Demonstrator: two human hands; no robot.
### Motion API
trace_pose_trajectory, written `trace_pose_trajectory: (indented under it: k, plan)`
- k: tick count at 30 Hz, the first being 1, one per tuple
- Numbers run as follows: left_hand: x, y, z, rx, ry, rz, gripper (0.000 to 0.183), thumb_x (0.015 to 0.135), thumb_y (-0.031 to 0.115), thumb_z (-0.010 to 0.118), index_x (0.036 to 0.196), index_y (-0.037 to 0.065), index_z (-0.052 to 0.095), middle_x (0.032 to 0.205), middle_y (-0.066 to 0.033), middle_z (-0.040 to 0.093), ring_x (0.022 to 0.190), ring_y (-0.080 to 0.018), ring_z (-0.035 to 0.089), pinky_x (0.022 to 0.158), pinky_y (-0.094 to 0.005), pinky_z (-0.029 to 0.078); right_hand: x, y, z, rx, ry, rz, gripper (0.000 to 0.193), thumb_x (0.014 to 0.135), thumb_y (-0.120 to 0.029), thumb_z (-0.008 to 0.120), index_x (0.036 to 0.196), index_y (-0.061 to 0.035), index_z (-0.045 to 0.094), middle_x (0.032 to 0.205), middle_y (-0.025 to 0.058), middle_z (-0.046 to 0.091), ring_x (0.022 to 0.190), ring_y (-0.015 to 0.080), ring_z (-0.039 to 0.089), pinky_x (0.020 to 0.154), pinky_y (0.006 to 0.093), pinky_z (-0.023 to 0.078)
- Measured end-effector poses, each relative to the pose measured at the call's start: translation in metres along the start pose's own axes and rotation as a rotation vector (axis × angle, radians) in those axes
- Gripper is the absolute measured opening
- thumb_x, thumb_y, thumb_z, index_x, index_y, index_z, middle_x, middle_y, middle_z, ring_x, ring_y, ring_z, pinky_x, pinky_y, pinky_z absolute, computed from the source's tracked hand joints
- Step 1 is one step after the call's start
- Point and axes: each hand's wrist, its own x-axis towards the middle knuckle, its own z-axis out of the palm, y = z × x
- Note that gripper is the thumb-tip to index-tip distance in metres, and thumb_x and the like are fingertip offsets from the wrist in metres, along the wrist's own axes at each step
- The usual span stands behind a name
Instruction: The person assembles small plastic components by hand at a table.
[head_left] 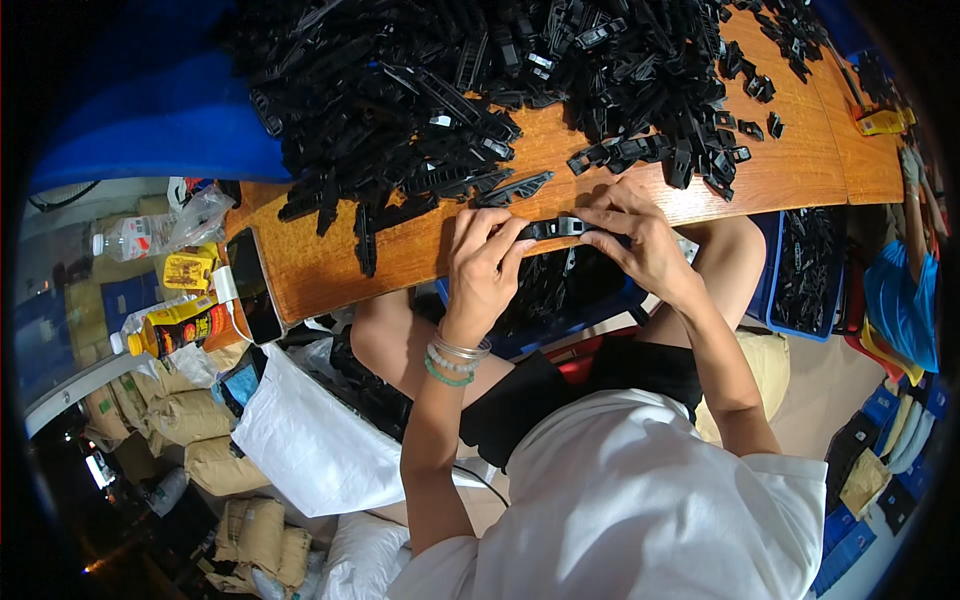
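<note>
Between my two hands, at the near edge of the wooden table (310, 262), is a small black plastic part (556, 228) with a squarish opening. My left hand (482, 262) pinches its left end, and bracelets circle that wrist. Fingers of my right hand (640, 238) grip the other end. Just beyond lie a loose long black piece (515, 190) and a large heap of black plastic parts (400, 120). More short black parts (690, 150) lie on the right. Below my hands, a blue bin (560, 335) on my lap side holds black pieces.
A phone (255, 290) lies at the table's left corner, beside bottles (185, 325) and a plastic bag (203, 218). Another blue bin (800, 270) of black parts stands right of my knee. White sacks (310, 430) and brown sacks (220, 465) fill the lower left. A person in blue (905, 300) is at far right.
</note>
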Motion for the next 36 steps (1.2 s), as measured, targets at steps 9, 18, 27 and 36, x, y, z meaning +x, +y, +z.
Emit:
trace_pose_trajectory:
  k: [9,18,27,36]
  plan:
    - [0.006,0.001,-0.009,-0.098,-0.124,0.081,0.035,0.068,0.007,0.079,0.099,-0.003,0.067,0.09,-0.0102,0.058,0.083,-0.0259,0.057,0.072,-0.0356,0.048,0.005,0.0,0.008,0.038,-0.007,-0.037,0.021,0.075,-0.005,0.072,0.095,0.0019,0.07,0.093,0.0115,0.059,0.086,0.0296,0.057,0.079,0.0397,0.044]
    - [0.036,0.021,0.003,0.48,-0.207,0.184,0.015,0.08,0.0,0.058,0.094,-0.003,0.055,0.101,-0.0162,0.056,0.092,-0.0325,0.057,0.078,-0.0411,0.049,0.034,0.014,0.022,-0.618,0.318,-0.119,0.029,0.07,-0.015,0.073,0.097,-0.0058,0.068,0.101,0.01,0.055,0.091,0.0272,0.05,0.073,0.038,0.037]
    - [-0.004,0.029,0.006,-0.28,0.088,-0.1,0.031,0.083,-0.006,0.065,0.11,-0.001,0.052,0.098,-0.014,0.066,0.086,-0.0211,0.068,0.068,-0.0269,0.052,0.035,0.012,0.01,-0.631,0.307,-0.172,0.02,0.076,-0.009,0.069,0.095,-0.0078,0.064,0.112,0.0051,0.058,0.101,0.0254,0.052,0.08,0.0383,0.037]
    - [-0.002,0.001,0.002,-0.036,0.048,-0.032,0.023,0.072,-0.002,0.073,0.093,-0.001,0.063,0.093,-0.0121,0.063,0.09,-0.0297,0.058,0.08,-0.0379,0.047,0.042,0.01,0.023,-0.667,0.347,-0.109,0.019,0.079,-0.012,0.067,0.096,-0.0093,0.06,0.118,0.0057,0.058,0.112,0.0268,0.051,0.089,0.0407,0.037]
